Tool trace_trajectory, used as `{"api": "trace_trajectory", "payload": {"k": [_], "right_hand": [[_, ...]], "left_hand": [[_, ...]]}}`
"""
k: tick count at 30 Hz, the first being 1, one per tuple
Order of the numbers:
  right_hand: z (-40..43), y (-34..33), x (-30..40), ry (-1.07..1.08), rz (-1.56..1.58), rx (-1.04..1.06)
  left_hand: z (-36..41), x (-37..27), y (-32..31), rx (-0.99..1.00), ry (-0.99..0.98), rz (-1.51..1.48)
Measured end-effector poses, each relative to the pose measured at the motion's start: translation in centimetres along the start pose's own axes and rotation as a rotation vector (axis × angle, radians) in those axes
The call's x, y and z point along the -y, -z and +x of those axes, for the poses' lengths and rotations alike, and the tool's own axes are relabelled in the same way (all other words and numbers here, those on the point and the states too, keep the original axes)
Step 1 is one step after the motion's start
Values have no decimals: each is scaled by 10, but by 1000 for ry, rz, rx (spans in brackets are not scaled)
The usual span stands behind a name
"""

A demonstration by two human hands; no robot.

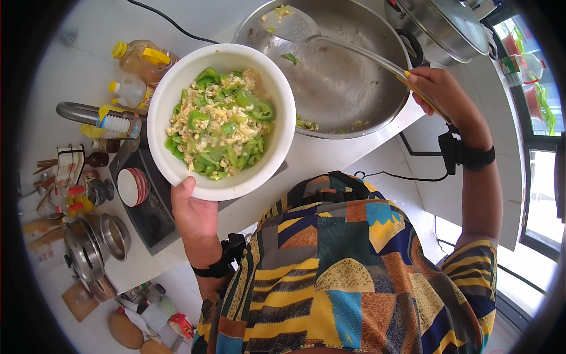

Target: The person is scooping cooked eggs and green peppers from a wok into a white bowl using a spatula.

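My left hand (194, 208) grips the near rim of a white bowl (283, 119), thumb on the edge. Scrambled egg and sliced green peppers (221, 128) fill much of the bowl. The fingers beneath it are hidden. In my right hand (442, 90) is the long handle of a metal spatula (362, 51). Its broad blade, with bits of egg on it, is over the far left part of a wide steel pan (349, 95). A few scraps of pepper and egg cling to the pan's inside. The bowl stands left of the pan and overlaps its edge in view.
Left of the bowl are oil bottles (146, 62), a faucet (77, 112) and a dark sink (154, 225) holding red-and-white bowls (132, 186). A lidded steel pot (84, 250) stands farther left. Another large steamer pot (446, 26) is right of the pan, near a window (535, 75).
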State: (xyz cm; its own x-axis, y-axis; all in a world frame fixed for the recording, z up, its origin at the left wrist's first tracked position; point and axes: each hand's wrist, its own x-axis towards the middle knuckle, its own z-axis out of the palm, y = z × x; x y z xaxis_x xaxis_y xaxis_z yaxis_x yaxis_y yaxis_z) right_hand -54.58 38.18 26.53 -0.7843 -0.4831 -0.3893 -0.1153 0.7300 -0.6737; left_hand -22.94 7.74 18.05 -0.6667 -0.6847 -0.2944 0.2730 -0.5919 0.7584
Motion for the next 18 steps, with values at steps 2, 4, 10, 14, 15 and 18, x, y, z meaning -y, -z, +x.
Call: {"api": "trace_trajectory", "payload": {"k": [2,4,10,14,15,18], "right_hand": [[-10,1,-6,-9,59,-30],[-24,0,-9,-11,71,-61],[-69,-3,-12,77,183,-137],[-91,-12,-25,240,144,-220],[-96,-16,-22,285,41,-275],[-102,-25,-21,523,-255,-359]], "left_hand": [[1,1,-4,23,-6,11],[2,2,-6,26,8,25],[7,1,-17,73,68,6],[14,4,-21,151,77,42],[15,4,-21,147,70,42],[15,2,-26,180,97,42]]}}
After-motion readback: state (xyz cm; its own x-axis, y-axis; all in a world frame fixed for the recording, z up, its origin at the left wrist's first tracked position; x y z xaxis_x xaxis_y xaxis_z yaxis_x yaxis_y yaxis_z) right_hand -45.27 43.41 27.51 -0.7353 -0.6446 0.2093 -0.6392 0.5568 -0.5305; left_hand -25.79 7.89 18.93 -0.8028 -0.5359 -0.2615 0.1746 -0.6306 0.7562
